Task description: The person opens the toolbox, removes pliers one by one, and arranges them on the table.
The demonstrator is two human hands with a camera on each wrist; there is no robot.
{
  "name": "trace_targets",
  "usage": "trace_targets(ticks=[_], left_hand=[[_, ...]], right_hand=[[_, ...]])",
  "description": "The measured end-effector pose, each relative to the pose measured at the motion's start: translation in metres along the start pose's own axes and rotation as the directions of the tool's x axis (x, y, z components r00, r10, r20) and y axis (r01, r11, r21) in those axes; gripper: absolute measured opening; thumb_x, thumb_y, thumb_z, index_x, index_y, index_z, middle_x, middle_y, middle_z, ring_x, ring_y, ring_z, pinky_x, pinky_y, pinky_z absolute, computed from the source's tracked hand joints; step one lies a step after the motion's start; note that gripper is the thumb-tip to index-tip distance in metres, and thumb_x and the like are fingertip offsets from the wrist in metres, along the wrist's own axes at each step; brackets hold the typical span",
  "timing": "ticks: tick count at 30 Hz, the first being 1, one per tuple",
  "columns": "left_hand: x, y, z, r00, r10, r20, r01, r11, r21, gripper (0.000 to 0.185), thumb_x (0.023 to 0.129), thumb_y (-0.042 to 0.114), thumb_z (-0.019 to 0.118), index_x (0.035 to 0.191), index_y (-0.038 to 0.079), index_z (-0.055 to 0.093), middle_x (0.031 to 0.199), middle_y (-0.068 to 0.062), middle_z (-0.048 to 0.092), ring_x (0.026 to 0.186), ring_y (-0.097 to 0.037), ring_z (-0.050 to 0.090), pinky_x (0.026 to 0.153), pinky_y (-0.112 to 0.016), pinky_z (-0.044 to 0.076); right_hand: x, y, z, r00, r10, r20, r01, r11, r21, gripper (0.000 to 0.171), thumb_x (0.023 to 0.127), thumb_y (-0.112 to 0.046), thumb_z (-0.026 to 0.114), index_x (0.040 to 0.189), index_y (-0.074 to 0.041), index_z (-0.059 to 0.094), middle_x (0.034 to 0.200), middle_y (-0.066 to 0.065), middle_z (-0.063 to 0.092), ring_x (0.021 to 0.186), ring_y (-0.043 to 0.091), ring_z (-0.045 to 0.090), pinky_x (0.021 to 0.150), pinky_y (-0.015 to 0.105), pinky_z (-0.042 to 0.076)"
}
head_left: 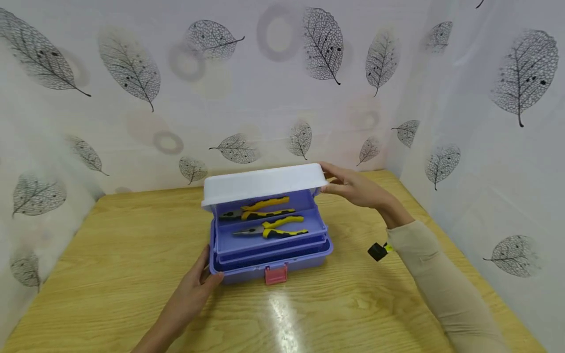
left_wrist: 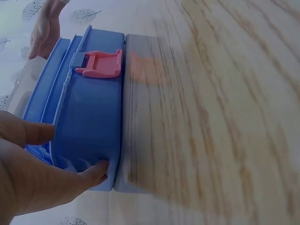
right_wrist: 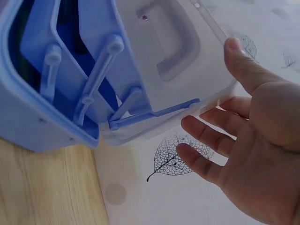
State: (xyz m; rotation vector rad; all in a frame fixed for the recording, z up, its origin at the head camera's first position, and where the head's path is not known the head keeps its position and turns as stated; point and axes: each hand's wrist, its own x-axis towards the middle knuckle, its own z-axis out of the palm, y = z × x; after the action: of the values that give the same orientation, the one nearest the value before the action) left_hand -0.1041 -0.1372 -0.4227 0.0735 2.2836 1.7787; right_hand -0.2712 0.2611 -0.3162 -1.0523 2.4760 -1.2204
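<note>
A wooden desk fills the space between walls covered in leaf-print sheeting. At its middle stands a purple toolbox, opened out, its pink latch facing the person. Above the toolbox body the white lid sits raised and level, with 2 stepped trays beneath it. Each tray holds 1 pair of yellow-and-black pliers. The left hand rests against the toolbox's front left corner, fingers relaxed, thumb on the wall. The right hand touches the lid's right end with straight fingers, its grip released. A small black object lies right of the toolbox.
</note>
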Motion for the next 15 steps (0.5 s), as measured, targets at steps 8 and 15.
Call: trace_targets(ticks=[8, 15], left_hand=[[0.000, 0.000, 0.002, 1.000, 0.020, -0.005, -0.020, 1.000, 0.006, 0.078, 0.107, 0.009, 0.054, 0.166, 0.005, 0.003, 0.166, -0.022, 0.024, 0.149, -0.033, 0.031, 0.117, -0.042, 0.030], [0.001, 0.002, -0.004, 0.999, 0.001, 0.039, -0.002, 1.000, 0.003, 0.077, 0.108, 0.007, 0.050, 0.164, 0.002, -0.001, 0.169, -0.023, 0.009, 0.154, -0.037, 0.016, 0.120, -0.044, 0.022]], right_hand=[[0.029, 0.015, -0.008, 0.999, 0.048, -0.025, -0.045, 0.991, 0.125, 0.058, 0.114, -0.028, 0.040, 0.166, -0.014, 0.021, 0.162, 0.013, 0.039, 0.139, 0.033, 0.045, 0.108, 0.054, 0.043], [0.051, 0.026, -0.003, 0.975, 0.184, -0.121, -0.155, 0.963, 0.219, 0.058, 0.112, -0.046, 0.036, 0.163, -0.018, 0.035, 0.159, 0.007, 0.044, 0.136, 0.026, 0.047, 0.108, 0.048, 0.045]])
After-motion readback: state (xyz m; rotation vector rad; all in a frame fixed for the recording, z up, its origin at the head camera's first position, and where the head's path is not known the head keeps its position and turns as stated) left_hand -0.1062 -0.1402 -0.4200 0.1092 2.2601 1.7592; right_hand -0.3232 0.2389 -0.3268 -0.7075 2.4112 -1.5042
